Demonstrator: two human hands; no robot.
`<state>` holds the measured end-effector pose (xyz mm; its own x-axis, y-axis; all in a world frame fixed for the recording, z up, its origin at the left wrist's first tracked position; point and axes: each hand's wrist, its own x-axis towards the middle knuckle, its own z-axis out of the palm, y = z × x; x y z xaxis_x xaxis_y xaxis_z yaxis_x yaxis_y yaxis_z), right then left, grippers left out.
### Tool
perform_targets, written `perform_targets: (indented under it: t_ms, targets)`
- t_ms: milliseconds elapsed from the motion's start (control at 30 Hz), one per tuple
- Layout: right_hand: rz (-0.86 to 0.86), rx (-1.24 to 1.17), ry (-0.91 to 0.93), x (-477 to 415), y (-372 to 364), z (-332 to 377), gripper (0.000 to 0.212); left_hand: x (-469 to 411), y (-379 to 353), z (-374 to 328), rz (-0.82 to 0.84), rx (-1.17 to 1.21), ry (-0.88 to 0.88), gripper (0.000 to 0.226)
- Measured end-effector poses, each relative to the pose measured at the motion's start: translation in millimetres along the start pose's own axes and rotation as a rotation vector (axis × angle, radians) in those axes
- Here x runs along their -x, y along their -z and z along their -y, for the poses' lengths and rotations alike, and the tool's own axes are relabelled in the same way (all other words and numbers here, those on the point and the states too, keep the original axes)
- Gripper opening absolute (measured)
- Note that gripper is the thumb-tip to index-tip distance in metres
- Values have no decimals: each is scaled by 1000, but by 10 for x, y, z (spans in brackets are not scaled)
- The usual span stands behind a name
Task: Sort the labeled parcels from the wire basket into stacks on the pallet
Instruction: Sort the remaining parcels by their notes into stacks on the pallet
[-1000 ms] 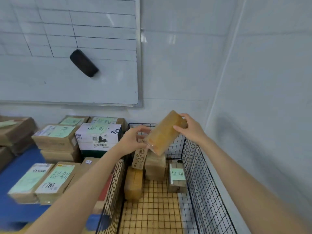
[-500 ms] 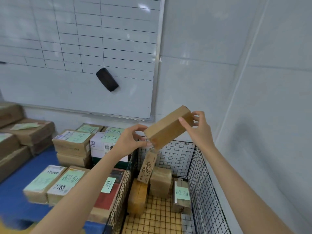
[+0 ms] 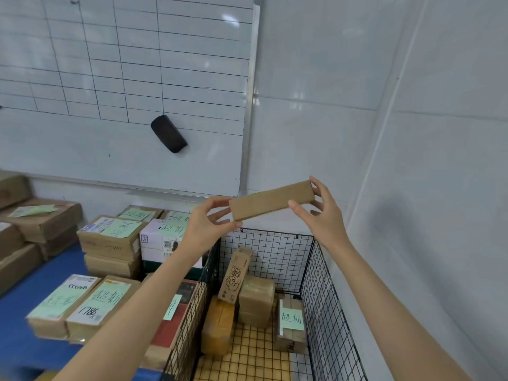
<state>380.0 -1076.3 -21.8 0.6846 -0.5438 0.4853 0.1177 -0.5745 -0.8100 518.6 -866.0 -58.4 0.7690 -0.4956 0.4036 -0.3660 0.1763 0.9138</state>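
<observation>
A blue pallet (image 3: 16, 345), below and to the left of the left hand (image 3: 204, 226), is seen loaded with stacked boxes (image 3: 110, 237), most marked with green labels, so much of the sorting appears done. A wire basket (image 3: 324, 298) sits beneath both hands. At least four loose boxes (image 3: 257, 301) are left inside it, one with a green label, and these remain to be moved. A long plain box (image 3: 270, 200) is held nearly level between the hands, above the basket. Its left end is pinched by the left thumb and fingers. Its right end is gripped by the right hand (image 3: 325, 215), fingers curled around it. No label is shown on its visible face.
</observation>
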Motion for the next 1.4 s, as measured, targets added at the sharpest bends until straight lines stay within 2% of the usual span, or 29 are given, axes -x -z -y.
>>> perform_targets:
  t_ms: [100, 267, 533, 700, 800, 1000, 1200, 1400]
  targets:
    - [51, -4, 21, 2, 39, -37, 80, -41, -11, 5, -10, 43, 4, 57]
    - [35, 9, 111, 4, 52, -97, 74, -85, -74, -80, -14, 54, -65, 51]
    - [10, -110, 153, 16, 1, -20, 69, -157, -97, -204, -67, -68, -176, 56]
    - [-27, -152, 163, 4, -43, 42, 54, -90, -54, -239, -78, -206, -183, 65]
    - [50, -190, 145, -10, -46, 94, 57, -17, 25, -234, -66, -306, -167, 82]
    - [142, -227, 142, -16, -139, 172, 63, 178, 261, -162, -5, -435, -150, 86]
    - [117, -291, 76, 108, -527, 173, 61, 452, 384, -80, -137, -447, -123, 80]
    - [217, -367, 52, 336, -1151, 375, 89, 776, 632, -97, -335, -467, -91, 82]
